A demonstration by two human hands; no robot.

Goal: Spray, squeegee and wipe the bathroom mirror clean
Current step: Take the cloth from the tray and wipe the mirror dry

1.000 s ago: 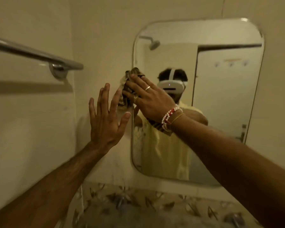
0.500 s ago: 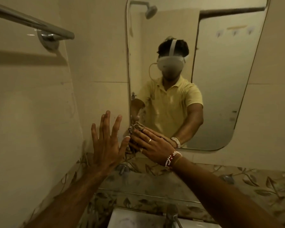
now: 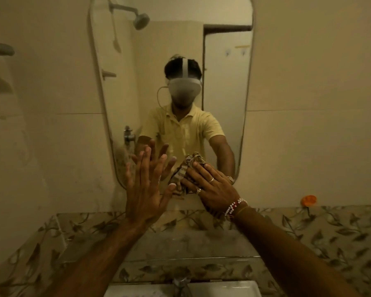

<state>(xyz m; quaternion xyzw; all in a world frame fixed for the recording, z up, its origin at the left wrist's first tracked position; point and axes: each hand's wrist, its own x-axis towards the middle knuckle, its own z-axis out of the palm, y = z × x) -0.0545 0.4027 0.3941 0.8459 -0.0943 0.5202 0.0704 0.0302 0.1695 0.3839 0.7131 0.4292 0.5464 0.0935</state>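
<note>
The bathroom mirror (image 3: 223, 82) hangs on the wall straight ahead, with rounded corners and my reflection in it. My right hand (image 3: 212, 186) presses a crumpled striped cloth (image 3: 180, 174) flat against the glass near the mirror's bottom edge, right of centre. My left hand (image 3: 146, 189) is raised beside it with fingers spread, palm toward the lower left part of the mirror, holding nothing. Whether the left palm touches the glass is unclear.
A glass shelf (image 3: 159, 247) runs under the mirror in front of leaf-patterned tiles (image 3: 330, 232). Below it are a tap (image 3: 180, 284) and a white basin (image 3: 223, 289). An orange object (image 3: 308, 200) sticks to the wall at right. A towel rail end (image 3: 0, 50) shows at far left.
My right hand has carried the cloth down the mirror's left side and then rightward along the bottom edge. My left hand has followed down, and the view has tilted down and to the right.
</note>
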